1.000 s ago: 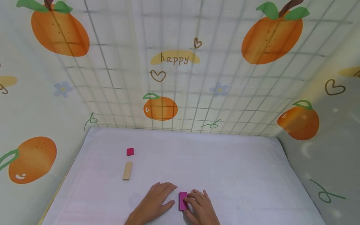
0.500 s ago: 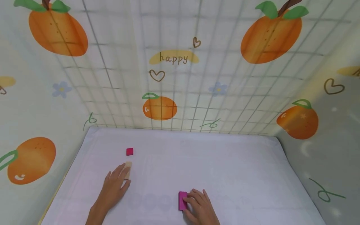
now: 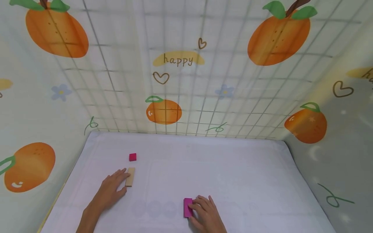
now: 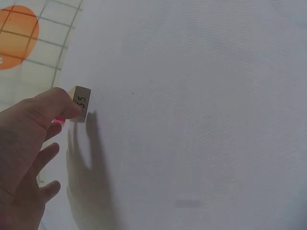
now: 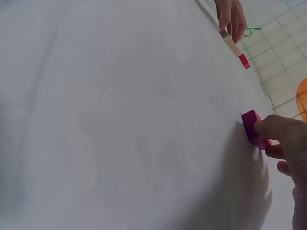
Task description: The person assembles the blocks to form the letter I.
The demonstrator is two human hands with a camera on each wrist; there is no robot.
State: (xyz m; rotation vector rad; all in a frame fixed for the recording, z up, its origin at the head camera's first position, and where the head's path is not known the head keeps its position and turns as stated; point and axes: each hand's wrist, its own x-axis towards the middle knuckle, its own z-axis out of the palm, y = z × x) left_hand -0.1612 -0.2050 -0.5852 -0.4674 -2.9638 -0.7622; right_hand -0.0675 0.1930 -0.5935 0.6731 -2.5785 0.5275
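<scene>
On the white table (image 3: 233, 168), near its front edge, the right hand (image 3: 207, 214) rests with curled fingers against a magenta block (image 3: 187, 207), thumb and fingertips pinching its right side; the right wrist view shows the thumb (image 5: 276, 128) pressed on the block's (image 5: 253, 127) top edge. Over to the left, the left hand (image 3: 110, 189) lies flat, fingers fairly straight, their tips touching the near left side of a wooden block (image 3: 129, 176). From the left wrist view the thumb (image 4: 60, 103) sits against that block's (image 4: 80, 102) end, which carries printed digits. Just beyond the wooden block, apart from it, sits a small red cube (image 3: 132, 157). Behind the table hangs a backdrop (image 3: 180, 61) printed with oranges, hearts and the word "happy".
</scene>
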